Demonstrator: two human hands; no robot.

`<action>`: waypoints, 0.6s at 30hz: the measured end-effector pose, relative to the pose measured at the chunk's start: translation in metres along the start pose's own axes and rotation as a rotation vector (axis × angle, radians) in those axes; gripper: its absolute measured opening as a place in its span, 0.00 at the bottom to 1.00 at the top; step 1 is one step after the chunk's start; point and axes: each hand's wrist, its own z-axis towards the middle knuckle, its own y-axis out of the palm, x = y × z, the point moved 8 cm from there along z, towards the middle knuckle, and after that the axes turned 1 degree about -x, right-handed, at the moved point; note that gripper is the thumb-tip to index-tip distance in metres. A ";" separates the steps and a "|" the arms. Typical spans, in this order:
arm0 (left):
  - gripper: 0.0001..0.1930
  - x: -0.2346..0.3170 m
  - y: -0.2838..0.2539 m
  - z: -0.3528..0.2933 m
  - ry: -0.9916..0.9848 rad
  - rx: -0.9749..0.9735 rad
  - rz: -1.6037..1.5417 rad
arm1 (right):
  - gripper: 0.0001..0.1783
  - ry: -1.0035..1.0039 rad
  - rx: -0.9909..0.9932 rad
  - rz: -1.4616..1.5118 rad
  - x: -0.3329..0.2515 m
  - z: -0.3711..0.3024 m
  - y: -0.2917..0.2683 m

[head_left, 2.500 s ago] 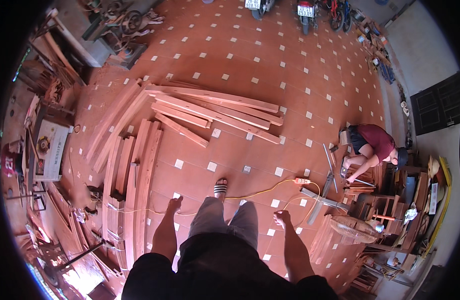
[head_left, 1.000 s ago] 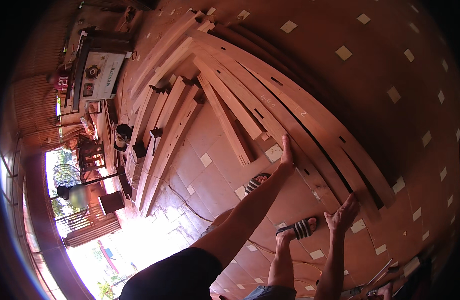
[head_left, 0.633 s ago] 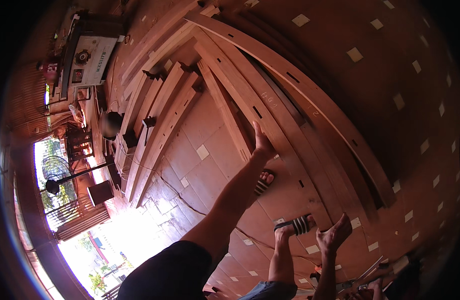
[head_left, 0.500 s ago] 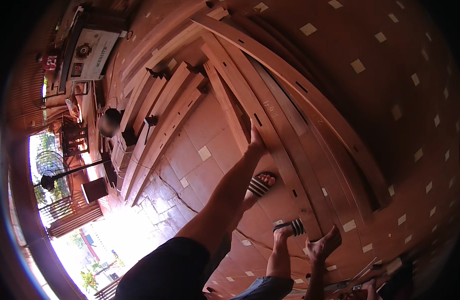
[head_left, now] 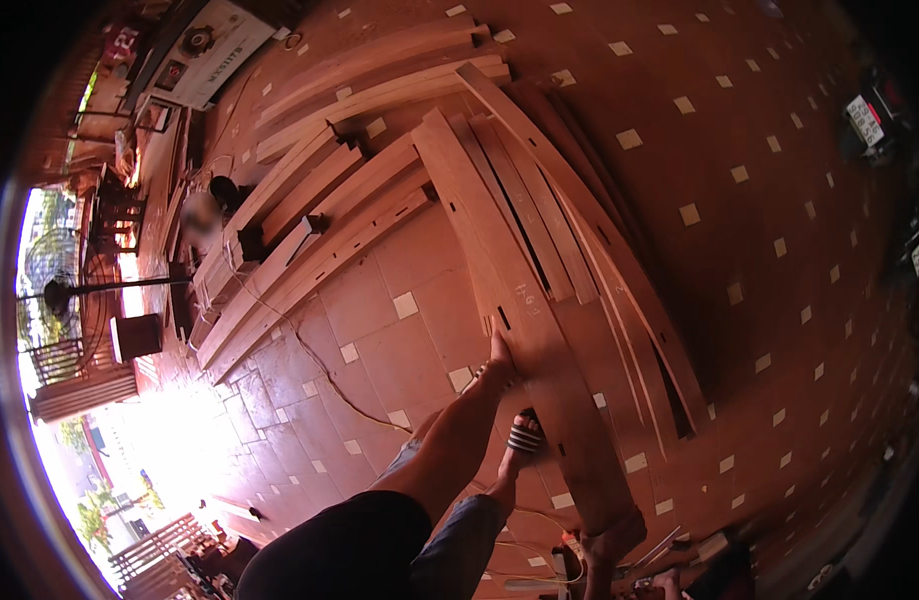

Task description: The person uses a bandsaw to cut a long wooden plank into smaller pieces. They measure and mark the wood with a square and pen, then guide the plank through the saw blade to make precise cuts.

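Observation:
A long reddish-brown wooden board [head_left: 539, 370], with small dark slots and chalk marks, slants from the far middle toward me. My left hand [head_left: 499, 348] is closed on its left edge, around the middle of its length. At the near end my right hand [head_left: 616, 540] grips the board, its fingers partly hidden by it. To the right lie more boards, among them a slotted beam [head_left: 604, 235] that overlaps thinner pieces.
Several slotted beams [head_left: 329, 255] lie on the tiled floor at the left. A cord [head_left: 329, 375] runs across the tiles. A pedestal fan [head_left: 59, 295] and a pale machine [head_left: 194, 55] stand at the left. My sandalled foot [head_left: 524, 435] is beside the board.
The board has shifted left and away from the slotted beam on its right, with both hands on it. My right hand appears lower, and the view has turned.

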 end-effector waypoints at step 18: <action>0.59 -0.016 -0.128 -0.471 0.587 -0.085 -0.747 | 0.56 -1.092 0.115 -0.181 -0.290 -0.094 -0.303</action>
